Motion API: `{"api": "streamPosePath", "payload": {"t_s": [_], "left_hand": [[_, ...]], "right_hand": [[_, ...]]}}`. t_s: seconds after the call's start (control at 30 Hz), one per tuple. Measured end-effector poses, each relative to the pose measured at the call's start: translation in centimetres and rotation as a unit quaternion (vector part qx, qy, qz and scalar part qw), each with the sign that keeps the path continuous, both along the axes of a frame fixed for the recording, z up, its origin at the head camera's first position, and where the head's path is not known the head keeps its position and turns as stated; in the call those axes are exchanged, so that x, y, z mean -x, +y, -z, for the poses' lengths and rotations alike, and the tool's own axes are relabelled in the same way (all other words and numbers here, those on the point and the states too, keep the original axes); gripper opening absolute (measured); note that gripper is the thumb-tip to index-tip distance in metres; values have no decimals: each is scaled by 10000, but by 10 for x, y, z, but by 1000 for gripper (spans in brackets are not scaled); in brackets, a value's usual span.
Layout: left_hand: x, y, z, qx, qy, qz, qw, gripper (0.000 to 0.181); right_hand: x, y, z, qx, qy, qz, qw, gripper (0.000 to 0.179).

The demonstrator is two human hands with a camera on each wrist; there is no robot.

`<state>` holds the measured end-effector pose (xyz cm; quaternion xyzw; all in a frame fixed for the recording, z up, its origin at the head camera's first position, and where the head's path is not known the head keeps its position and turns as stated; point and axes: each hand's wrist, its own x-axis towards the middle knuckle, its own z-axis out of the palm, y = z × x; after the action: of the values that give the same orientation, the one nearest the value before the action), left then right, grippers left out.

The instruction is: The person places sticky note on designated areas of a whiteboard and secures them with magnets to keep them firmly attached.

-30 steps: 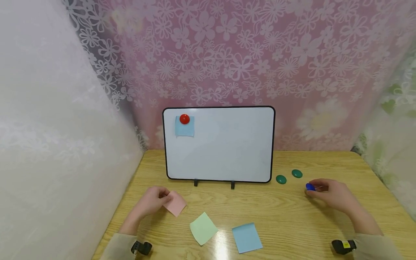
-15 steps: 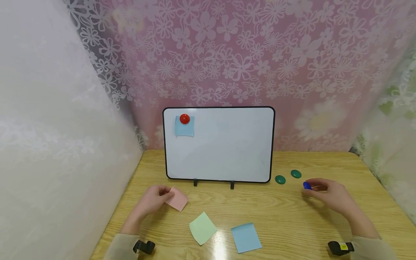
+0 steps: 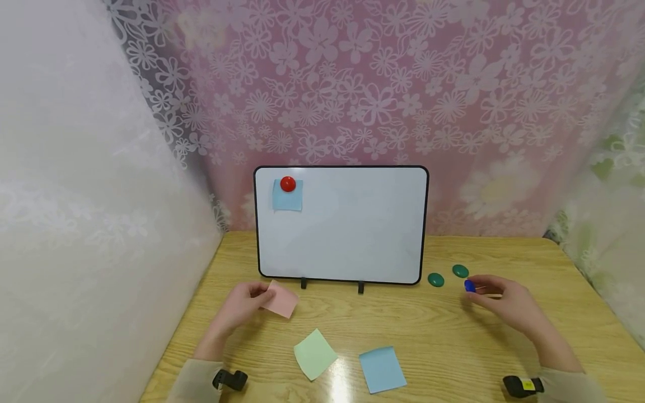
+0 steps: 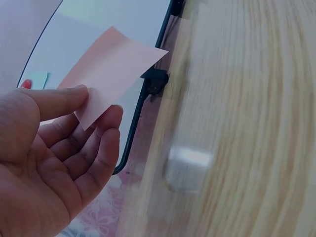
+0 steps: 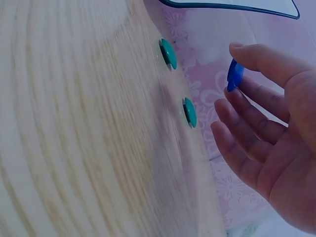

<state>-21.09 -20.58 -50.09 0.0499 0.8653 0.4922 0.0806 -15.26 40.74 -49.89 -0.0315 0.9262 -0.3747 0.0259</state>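
Note:
My left hand [image 3: 245, 305] pinches a pink sticky note [image 3: 283, 300] by one corner, thumb on its face, as the left wrist view also shows. The note is held above the table, near the lower left corner of the whiteboard [image 3: 353, 235]. On the right, my right hand [image 3: 505, 299] pinches a round blue magnet [image 5: 235, 75] between thumb and fingertips, raised off the table. Two green magnets [image 3: 435, 279] lie just left of that hand. On the board's upper left, a red magnet [image 3: 288, 183] sits over a blue sticky note [image 3: 287, 201].
A pale green sticky note [image 3: 315, 354] and another blue sticky note [image 3: 382, 369] lie on the wooden table [image 3: 433, 330] in front. The whiteboard stands on small black feet [image 3: 360, 287]. A flowered curtain [image 3: 373, 84] hangs behind, and a pale wall [image 3: 101, 224] borders the left.
My left hand has lifted the pink note and carried it up and to the right, closer to the board. My right hand has shifted slightly left with the blue magnet.

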Motion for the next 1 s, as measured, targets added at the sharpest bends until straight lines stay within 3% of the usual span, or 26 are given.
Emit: {"api": "streamPosePath", "payload": {"t_s": [0.27, 0.5, 0.77, 1.0], "left_hand": [[5, 7, -3, -610, -31, 21, 9981, 19], [8, 23, -8, -846, 109, -17, 9964, 19], [10, 39, -15, -1153, 144, 209, 9930, 22], [13, 47, -14, -1382, 197, 373, 9895, 23]], "right_hand": [[-2, -7, -2, 129, 153, 35, 9998, 56], [1, -15, -11, 134, 140, 73, 9998, 58], [3, -26, -19, 226, 130, 17, 9997, 56], [5, -29, -22, 261, 174, -56, 9995, 56]]}}
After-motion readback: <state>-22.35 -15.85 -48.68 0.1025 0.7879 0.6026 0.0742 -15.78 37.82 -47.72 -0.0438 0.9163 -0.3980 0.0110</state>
